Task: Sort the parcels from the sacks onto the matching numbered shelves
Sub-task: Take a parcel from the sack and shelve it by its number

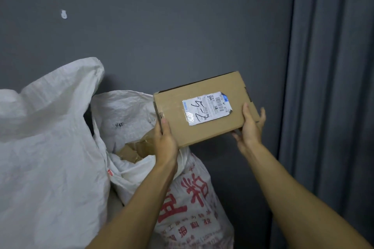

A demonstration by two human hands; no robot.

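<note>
Both hands hold a cardboard parcel (204, 89) in the air, one at each end. The left hand (165, 139) grips the near left corner, its thumb lying along the top face by the edge and its fingers out of sight beneath. The right hand (251, 125) grips the opposite end, thumb pressed on the top face and fingers curled round the side and underside. Between the two grips the parcel sits tilted, the right-hand end higher than the left-hand end, its top face turned toward the camera. On that face, roughly midway between the thumbs, is a white shipping label (207, 108) under shiny tape, with a barcode, small print and black handwritten marks that I cannot read with certainty. Directly below the left hand's grip is the open mouth of a printed sack (188, 198), white woven fabric with large red characters on its front. Inside the mouth, just beside the left wrist, the brown cardboard of other parcels (133, 151) shows. Left of that grip, touching the printed sack, stands a plain white sack (50, 137), its peak about level with the held parcel. Behind the grip is a dark grey wall (162, 26) with a small white fitting (64, 14) high to the left. Right of the right hand, apart from its fingers, hangs a grey curtain (332, 87) in vertical folds
</note>
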